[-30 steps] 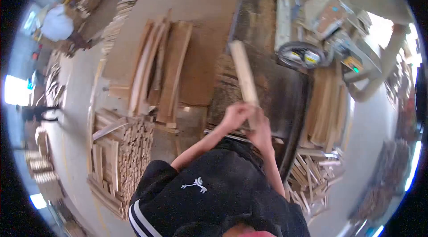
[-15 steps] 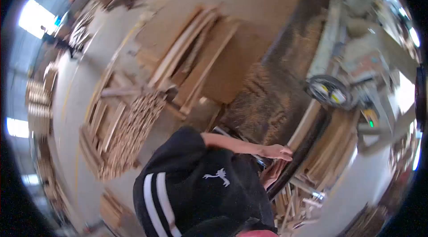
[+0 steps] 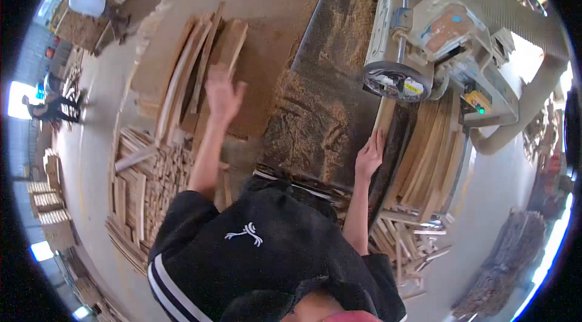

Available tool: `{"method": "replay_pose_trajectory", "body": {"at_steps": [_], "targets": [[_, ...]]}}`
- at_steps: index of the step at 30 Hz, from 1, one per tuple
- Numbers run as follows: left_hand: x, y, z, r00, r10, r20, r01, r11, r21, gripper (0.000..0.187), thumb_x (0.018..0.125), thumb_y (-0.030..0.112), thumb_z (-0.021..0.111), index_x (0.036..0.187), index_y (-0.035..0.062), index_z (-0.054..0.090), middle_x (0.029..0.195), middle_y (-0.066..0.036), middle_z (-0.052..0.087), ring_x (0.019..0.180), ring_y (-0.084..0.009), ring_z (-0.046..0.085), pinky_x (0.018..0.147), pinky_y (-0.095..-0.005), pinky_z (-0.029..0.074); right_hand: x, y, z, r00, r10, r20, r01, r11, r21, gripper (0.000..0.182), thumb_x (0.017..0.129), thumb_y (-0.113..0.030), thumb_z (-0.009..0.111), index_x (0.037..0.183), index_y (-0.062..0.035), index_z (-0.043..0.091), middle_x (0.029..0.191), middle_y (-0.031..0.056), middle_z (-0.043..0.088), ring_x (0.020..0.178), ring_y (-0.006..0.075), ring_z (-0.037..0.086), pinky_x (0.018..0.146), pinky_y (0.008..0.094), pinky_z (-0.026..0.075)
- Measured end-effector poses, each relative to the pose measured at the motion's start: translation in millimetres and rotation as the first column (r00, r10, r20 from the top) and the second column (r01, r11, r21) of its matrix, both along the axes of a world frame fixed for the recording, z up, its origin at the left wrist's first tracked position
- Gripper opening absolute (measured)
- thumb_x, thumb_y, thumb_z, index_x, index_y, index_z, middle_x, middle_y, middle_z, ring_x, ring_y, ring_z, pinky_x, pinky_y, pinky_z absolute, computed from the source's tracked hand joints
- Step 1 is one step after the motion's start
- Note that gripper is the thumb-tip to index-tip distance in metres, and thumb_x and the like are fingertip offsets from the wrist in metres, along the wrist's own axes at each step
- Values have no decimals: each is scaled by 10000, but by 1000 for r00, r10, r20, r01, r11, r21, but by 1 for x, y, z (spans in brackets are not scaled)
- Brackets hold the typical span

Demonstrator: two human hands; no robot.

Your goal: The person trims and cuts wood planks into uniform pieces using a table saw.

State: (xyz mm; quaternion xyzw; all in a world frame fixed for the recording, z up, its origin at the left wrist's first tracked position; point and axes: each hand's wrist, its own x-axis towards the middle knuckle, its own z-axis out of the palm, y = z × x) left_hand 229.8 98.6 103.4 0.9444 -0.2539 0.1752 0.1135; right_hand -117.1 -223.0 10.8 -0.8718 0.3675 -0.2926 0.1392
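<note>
Clock centred on view, 12 at top.

10 o'clock: loose boards (image 3: pixel 233 40), long and narrow, side by side at slightly differing angles; some look bowed. Judged stiff, moderately heavy for their length, apt to flex a little. Best hold: both long edges near mid-length, to balance the ends.

10 o'clock, nearer centre: left hand (image 3: pixel 224 96), open, fingers and thumb spread, nothing gripped. Over the near part of the boards; contact cannot be told.

Centre: sawdust (image 3: pixel 333 152) on the dark table (image 3: pixel 362 117). Dusty wood probably slides easily; a dry, firm grip is advisable.

3 o'clock: right hand (image 3: pixel 370 155), fingers fairly straight and close together, laid along the near part of a wooden strip (image 3: pixel 384 117). Thumb closure hidden; pinch or mere press cannot be told.

Between 2 and 3 o'clock: the strip, its far part passing out of sight by the round-faced housing (image 3: pixel 397 81). Judged light, rigid, not fragile; edges may splinter. Best hold: sides of the near end, fingers well clear of the housing.
</note>
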Motion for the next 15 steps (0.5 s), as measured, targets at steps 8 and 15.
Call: {"method": "replay_pose_trajectory", "body": {"at_steps": [8, 15], "targets": [[6, 45, -8, 959, 165, -229, -160, 986, 40, 832, 935, 489, 714, 1531, -25, 446, 1742, -175, 184, 1617, -370, 131, 1240, -677, 194, 44, -49, 2, 998, 45, 47, -41, 997, -72, 388, 991, -21, 610, 1375, 18, 647, 1449, 199, 614, 1348, 400, 575, 1119, 470, 511], [-7, 22, -34, 964, 69, -256, -53, 996, 70, 769, 904, 154, 698, 1536, -83, 330, 1624, -297, 341, 1506, -413, 369, 1195, -443, 411, 46, -24, 36, 981, 159, 114, -162, 987, 11, 358, 1007, -82, 637, 1354, 6, 636, 1356, 234, 656, 1250, 422, 631, 1029, 492, 551]]}}
